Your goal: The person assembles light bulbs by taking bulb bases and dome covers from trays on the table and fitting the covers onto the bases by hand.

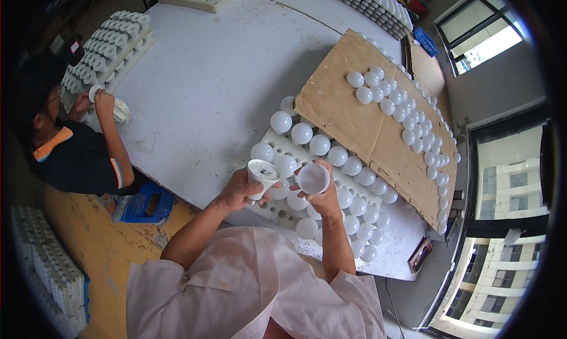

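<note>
My left hand (236, 191) is wrapped round a white LED bulb base (263, 172), its wide top facing up. A pale disc with small dark parts shows inside that top. Beside it, my right hand (326, 202) grips a white bulb cover (313, 178) with its hollow side turned toward me. The two pieces are apart, a small gap between them. Under and around both hands lies a white foam tray (274, 141) with round holes, and several white globes (319, 144) sit on it in rows.
A brown cardboard sheet (336, 97) with many loose globes (387, 107) lies at right. Across the white table (218, 73), at left, a co-worker (77, 156) handles white parts next to stacked trays (109, 49). A blue stool (147, 203) stands below. Windows line the right wall.
</note>
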A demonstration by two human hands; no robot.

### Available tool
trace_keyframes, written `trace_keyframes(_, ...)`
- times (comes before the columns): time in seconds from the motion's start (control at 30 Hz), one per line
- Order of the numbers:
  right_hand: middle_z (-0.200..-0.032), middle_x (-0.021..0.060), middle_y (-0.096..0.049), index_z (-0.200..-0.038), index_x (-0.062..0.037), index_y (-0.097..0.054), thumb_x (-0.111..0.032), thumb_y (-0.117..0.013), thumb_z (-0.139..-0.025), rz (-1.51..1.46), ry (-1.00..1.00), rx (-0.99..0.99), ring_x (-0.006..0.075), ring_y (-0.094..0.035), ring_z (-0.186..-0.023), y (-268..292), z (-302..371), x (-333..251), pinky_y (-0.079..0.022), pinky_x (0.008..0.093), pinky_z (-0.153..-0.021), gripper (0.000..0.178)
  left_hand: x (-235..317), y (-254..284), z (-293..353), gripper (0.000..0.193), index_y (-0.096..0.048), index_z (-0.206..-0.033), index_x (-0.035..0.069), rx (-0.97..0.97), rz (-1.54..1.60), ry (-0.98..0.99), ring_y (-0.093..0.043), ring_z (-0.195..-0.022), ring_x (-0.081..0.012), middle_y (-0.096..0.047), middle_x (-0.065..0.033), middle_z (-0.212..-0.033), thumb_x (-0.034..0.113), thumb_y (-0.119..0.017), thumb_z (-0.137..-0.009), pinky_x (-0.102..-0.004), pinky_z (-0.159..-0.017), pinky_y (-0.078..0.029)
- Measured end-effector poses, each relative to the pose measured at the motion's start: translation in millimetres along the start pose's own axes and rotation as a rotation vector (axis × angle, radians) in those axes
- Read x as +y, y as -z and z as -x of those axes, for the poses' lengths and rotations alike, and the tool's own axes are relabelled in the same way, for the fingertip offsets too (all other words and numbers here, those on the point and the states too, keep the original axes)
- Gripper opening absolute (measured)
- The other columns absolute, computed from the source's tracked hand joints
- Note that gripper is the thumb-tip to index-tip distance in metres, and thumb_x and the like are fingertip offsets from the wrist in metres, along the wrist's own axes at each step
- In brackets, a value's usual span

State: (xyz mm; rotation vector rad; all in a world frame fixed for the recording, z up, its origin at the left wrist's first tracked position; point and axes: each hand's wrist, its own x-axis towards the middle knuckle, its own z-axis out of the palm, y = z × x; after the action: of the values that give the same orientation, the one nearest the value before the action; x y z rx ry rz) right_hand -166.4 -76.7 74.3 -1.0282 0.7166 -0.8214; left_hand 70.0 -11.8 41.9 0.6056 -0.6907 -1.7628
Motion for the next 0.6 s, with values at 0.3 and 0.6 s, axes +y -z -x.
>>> trace_keyframes(0.3, -0.111, 0.0142, -0.057, -0.12, -0.0045, -0.039, -0.027, -0.088, -0.054, -0.037, 0.103, 0.055, 0.0261, -0.065, -0.09, -6, 22, 13, -0.058, 0.0349, -0.069, 0.085, -3, -18, 1, 0.045, -0.056, -0.105, -0.004, -0.205, -0.261, 0.146, -0.06, -0.057, -0.0126, -0.063, -0.0103, -0.08, 0.031, -0.072, -0.082, -0.0223, -0.041, -0.042)
trace_keyframes(0.6, -0.113, 0.0145, -0.056, -0.122, -0.0052, -0.041, -0.034, -0.09, -0.053, -0.018, 0.058, 0.008, 0.0225, -0.062, -0.093, -9, 28, 26, -0.055, 0.0304, -0.061, 0.09, 0, -21, 8, 0.047, -0.057, -0.109, -0.004, -0.267, -0.222, 0.152, -0.06, -0.057, -0.0116, -0.067, -0.016, -0.095, 0.03, -0.072, -0.081, -0.0213, -0.04, -0.042)
